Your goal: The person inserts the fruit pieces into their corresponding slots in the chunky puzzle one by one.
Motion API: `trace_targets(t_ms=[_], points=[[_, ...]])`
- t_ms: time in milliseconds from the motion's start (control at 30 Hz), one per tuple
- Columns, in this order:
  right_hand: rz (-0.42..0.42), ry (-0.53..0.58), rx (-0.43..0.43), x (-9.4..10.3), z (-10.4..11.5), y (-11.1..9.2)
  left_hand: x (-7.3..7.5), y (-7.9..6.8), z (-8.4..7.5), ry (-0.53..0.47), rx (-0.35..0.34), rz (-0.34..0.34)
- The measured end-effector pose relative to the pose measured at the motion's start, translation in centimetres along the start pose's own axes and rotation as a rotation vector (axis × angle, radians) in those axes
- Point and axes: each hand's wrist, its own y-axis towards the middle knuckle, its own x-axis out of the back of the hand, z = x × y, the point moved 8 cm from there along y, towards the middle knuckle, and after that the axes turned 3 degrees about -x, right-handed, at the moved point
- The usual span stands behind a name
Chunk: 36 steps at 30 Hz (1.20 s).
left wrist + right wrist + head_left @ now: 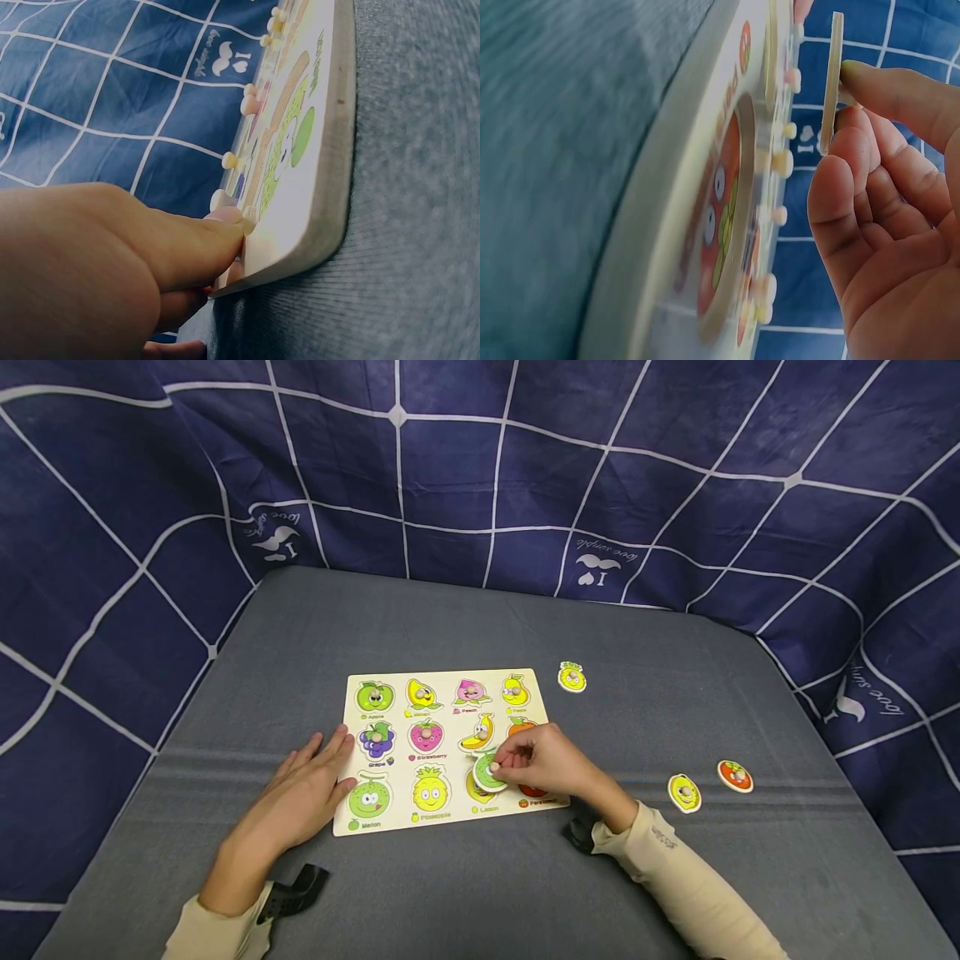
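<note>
A pale wooden fruit puzzle board (459, 827) lies on the grey cloth. My right hand (543, 762) pinches the small knob of a round green melon piece (486, 772), held above the lemon spot. In the right wrist view that piece (831, 82) stands edge-on, apart from the board. My left hand (306, 791) rests at the board's left edge with fingers extended, its thumb (217, 244) on the corner. The melon recess (368, 799) and pineapple recess (431, 792) show printed pictures without knobs. The persimmon recess (724, 217) is partly hidden by my right hand in the head view.
Right of the board lie three loose knobbed pieces: a pineapple (572, 677) farther back, a lemon (684, 793) and a red-orange persimmon (735, 777). Fitted pieces such as the apple (374, 697) and strawberry (426, 737) fill the upper rows. A blue checked curtain (450, 468) surrounds the table.
</note>
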Motion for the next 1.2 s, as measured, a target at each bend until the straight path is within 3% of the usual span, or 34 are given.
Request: trace_targets(t_ms=[533, 867, 1200], points=[[0.051, 0.025, 0.005, -3.0, 1.9, 1.9, 0.0, 0.1, 0.0, 0.004, -0.007, -0.004], [0.067, 0.028, 0.085, -4.8, 3.2, 3.1, 0.2, 0.1, 0.1, 0.022, -0.006, -0.002], [0.092, 0.041, 0.071, -6.3, 4.2, 3.7, 0.1, 0.0, -0.2, 0.03, -0.009, -0.014]])
